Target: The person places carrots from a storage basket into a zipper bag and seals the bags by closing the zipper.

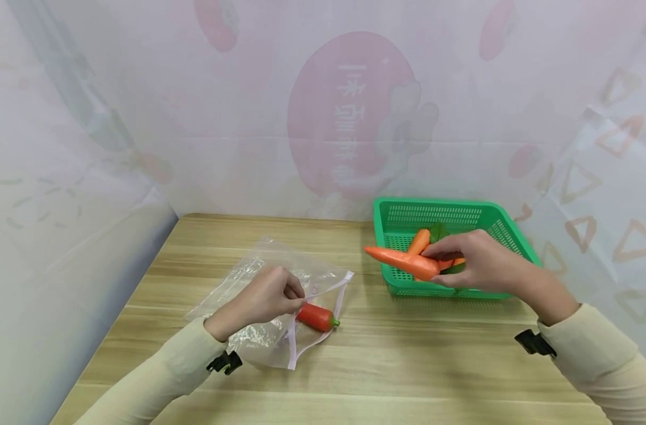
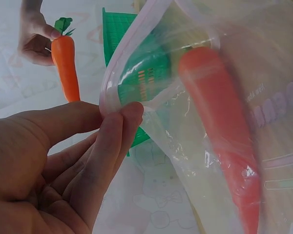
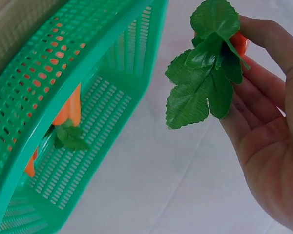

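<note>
My left hand (image 1: 267, 293) pinches the rim of a clear zip bag (image 1: 248, 262) between thumb and fingertips, and the bag's mouth gapes toward the right. A long red chili pepper (image 1: 317, 317) lies inside, its green stem end at the opening; the left wrist view shows the pepper (image 2: 217, 117) through the plastic. Over the green basket (image 1: 434, 204), my right hand (image 1: 479, 260) grips an orange carrot (image 1: 400, 260) by its thick end, the tip pointing left. Green leaves (image 3: 205, 83) hang from that end in the right wrist view, largely hiding the carrot there.
More carrots (image 1: 418, 241) with green leaves lie in the basket, at the table's back right. The wooden table (image 1: 387, 366) extends in front of the bag and basket. A printed pale curtain (image 1: 238, 177) stands behind the table and along both sides.
</note>
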The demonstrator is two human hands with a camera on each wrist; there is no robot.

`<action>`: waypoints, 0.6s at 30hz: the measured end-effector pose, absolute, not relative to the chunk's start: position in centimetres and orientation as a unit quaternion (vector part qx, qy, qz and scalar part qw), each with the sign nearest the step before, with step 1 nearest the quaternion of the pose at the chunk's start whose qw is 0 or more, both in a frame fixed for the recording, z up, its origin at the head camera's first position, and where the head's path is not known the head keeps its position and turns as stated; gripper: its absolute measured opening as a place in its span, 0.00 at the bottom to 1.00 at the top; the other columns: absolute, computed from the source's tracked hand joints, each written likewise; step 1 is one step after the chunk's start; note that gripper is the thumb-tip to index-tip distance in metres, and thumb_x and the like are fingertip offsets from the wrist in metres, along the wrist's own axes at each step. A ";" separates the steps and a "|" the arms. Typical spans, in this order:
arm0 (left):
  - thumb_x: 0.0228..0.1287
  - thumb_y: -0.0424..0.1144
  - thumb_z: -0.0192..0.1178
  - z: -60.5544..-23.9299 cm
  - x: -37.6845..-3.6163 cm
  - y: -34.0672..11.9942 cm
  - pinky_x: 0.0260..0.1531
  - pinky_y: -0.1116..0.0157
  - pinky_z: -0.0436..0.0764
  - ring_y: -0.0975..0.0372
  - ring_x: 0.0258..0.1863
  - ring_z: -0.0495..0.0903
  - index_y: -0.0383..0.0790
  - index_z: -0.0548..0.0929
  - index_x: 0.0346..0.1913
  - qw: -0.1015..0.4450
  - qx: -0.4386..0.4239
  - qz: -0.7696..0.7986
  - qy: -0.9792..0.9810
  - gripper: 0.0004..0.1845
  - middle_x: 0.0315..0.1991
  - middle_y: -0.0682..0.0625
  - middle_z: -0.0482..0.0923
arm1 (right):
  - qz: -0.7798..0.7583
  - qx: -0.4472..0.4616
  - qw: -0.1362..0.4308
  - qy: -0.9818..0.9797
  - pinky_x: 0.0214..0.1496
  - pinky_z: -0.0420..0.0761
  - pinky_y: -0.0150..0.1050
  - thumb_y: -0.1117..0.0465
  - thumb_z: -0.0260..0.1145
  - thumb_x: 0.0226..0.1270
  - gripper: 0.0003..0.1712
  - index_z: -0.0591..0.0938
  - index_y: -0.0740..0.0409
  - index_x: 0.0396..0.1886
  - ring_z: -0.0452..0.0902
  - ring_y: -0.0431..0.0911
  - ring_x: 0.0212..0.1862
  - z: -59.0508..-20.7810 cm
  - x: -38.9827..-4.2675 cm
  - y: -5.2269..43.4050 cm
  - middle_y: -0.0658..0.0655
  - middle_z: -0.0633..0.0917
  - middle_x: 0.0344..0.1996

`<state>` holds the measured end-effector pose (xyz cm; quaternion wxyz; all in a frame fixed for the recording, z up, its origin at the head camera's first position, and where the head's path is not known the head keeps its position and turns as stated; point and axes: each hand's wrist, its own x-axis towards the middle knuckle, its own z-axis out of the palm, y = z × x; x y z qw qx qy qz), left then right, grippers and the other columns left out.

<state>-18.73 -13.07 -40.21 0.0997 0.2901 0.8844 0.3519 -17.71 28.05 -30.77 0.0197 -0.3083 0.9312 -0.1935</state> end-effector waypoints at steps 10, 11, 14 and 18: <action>0.61 0.28 0.71 -40.3 -18.7 -13.3 0.27 0.74 0.85 0.71 0.25 0.86 0.33 0.93 0.33 0.102 0.293 0.359 0.880 0.02 0.27 0.50 0.91 | -0.191 -0.392 0.039 0.899 0.46 0.90 0.37 0.63 0.81 0.59 0.20 0.90 0.51 0.53 0.90 0.40 0.44 -31.6 -17.1 25.3 0.45 0.92 0.46; 0.61 0.28 0.71 -40.3 -18.7 -13.3 0.27 0.73 0.85 0.71 0.25 0.86 0.33 0.93 0.33 0.102 0.294 0.359 0.880 0.02 0.27 0.50 0.91 | -0.190 -0.397 0.040 0.897 0.47 0.90 0.38 0.63 0.81 0.59 0.20 0.90 0.51 0.53 0.90 0.39 0.44 -31.7 -16.9 25.0 0.44 0.92 0.45; 0.61 0.28 0.71 -40.3 -18.7 -13.3 0.27 0.74 0.84 0.71 0.25 0.86 0.32 0.93 0.33 0.103 0.295 0.358 0.880 0.02 0.27 0.50 0.91 | -0.184 -0.414 0.035 0.891 0.48 0.91 0.41 0.63 0.82 0.58 0.20 0.90 0.51 0.52 0.89 0.39 0.45 -32.3 -16.7 24.3 0.43 0.92 0.45; 0.61 0.28 0.71 -40.2 -18.7 -13.4 0.27 0.74 0.85 0.71 0.26 0.86 0.32 0.93 0.33 0.105 0.296 0.361 0.878 0.03 0.27 0.50 0.91 | -0.183 -0.416 0.049 0.889 0.50 0.90 0.39 0.61 0.82 0.59 0.21 0.90 0.51 0.54 0.90 0.37 0.47 -32.9 -16.2 23.4 0.43 0.92 0.46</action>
